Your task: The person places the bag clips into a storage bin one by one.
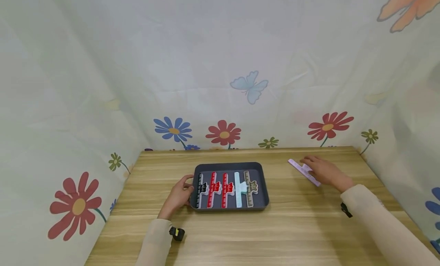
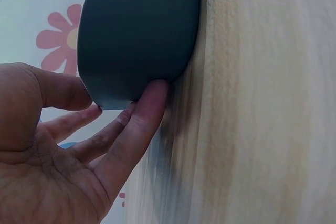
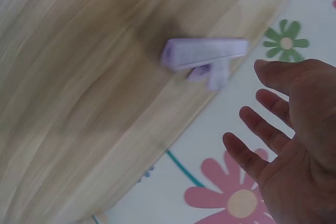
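Observation:
A dark grey tray (image 1: 231, 210) stands on the wooden table. My left hand (image 1: 179, 193) holds its left end, the thumb at the rim and fingertips against the outer wall (image 2: 136, 40). Wide flat clips lie side by side inside: a black one (image 1: 199, 193), two red ones (image 1: 212, 191), a light blue one (image 1: 238, 191) and a brownish one (image 1: 249, 191). Further right, a lavender clip (image 1: 302, 170) lies slanted on the table. Over its handle hovers my right hand (image 1: 323, 170), fingers loosely spread; the right wrist view shows a gap between hand and clip (image 3: 207, 52).
The wooden table (image 1: 240, 239) ends at a pale curtain (image 1: 192, 67) printed with flowers and butterflies, which surrounds it at the back and sides. Bare wood (image 1: 280, 197) lies between the tray and the lavender clip.

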The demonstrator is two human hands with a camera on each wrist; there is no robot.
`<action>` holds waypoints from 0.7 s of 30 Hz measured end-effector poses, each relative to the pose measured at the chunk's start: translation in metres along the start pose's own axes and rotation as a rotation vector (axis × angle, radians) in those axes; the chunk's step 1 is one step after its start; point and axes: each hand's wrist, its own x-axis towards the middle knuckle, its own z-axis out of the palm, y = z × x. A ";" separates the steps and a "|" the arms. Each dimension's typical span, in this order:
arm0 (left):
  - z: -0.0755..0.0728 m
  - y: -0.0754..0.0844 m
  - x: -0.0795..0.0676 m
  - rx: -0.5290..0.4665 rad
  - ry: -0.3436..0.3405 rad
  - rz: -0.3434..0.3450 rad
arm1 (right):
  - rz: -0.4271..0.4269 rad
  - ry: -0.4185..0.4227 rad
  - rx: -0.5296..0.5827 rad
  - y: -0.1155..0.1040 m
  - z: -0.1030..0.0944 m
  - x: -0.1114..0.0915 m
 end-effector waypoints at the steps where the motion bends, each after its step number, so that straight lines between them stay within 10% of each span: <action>1: 0.000 0.000 0.000 -0.003 -0.002 -0.001 | 0.003 -0.006 -0.003 0.002 0.001 0.000; 21: 0.000 -0.002 0.001 -0.043 -0.003 0.000 | -0.037 -0.041 -0.109 0.022 0.026 0.004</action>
